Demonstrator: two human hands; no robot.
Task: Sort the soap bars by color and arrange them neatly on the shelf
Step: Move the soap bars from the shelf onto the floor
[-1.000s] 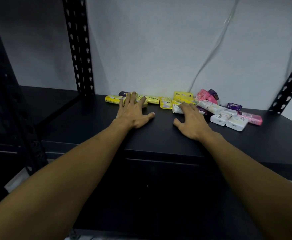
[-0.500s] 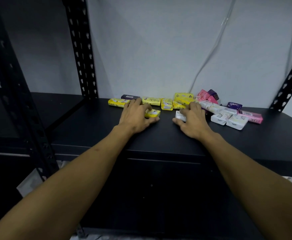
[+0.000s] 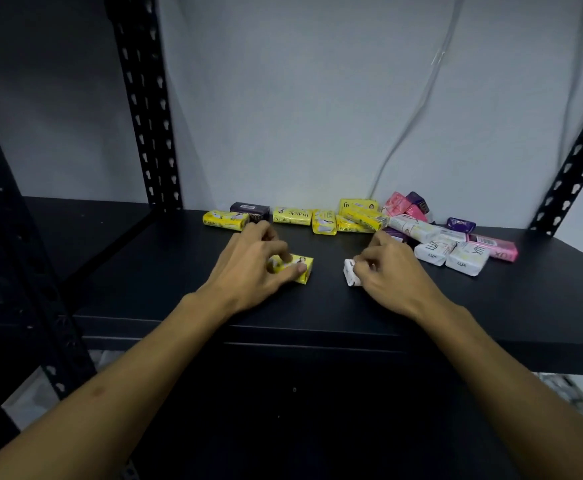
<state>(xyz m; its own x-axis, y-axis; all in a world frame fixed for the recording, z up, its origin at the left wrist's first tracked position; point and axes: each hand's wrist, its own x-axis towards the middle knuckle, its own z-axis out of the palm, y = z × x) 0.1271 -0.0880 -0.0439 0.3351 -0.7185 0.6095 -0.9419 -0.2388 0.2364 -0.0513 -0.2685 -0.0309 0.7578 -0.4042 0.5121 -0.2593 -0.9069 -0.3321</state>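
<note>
**Desk:** What have you got in the hands?

**Me:** My left hand (image 3: 252, 268) is curled round a yellow soap bar (image 3: 297, 268), thumb across its top, and the bar lies flat on the black shelf (image 3: 165, 271), about midway between the front edge and the back. My right hand (image 3: 392, 275) has its fingers curled on a white soap bar (image 3: 350, 273), gripping it by its right end; that one also sits on the shelf board, just right of the yellow one, with a gap between them.

**Desk:** And the rest of the soap?

**Me:** All along the back edge, by the wall. From the left I see a yellow bar (image 3: 225, 220), a dark bar (image 3: 250, 211) behind and touching it, then another yellow bar (image 3: 292, 215), a small yellow pack (image 3: 324, 222) and a stack of yellow bars (image 3: 362, 216). Right of that is a mixed heap: pink bars (image 3: 401, 206) with a purple one (image 3: 418, 199) leaning at the wall, a separate purple bar (image 3: 460, 224), a long white pack (image 3: 414, 228), two white Lux bars (image 3: 451, 256) side by side nearest me, and a pink bar (image 3: 494, 247) at the far right end.

**Desk:** Anything around the shelf?

**Me:** A perforated black upright (image 3: 146, 109) at the back left corner, another upright (image 3: 574, 157) at the back right, and a pale cable (image 3: 418, 98) hanging down the wall behind the heap.
</note>
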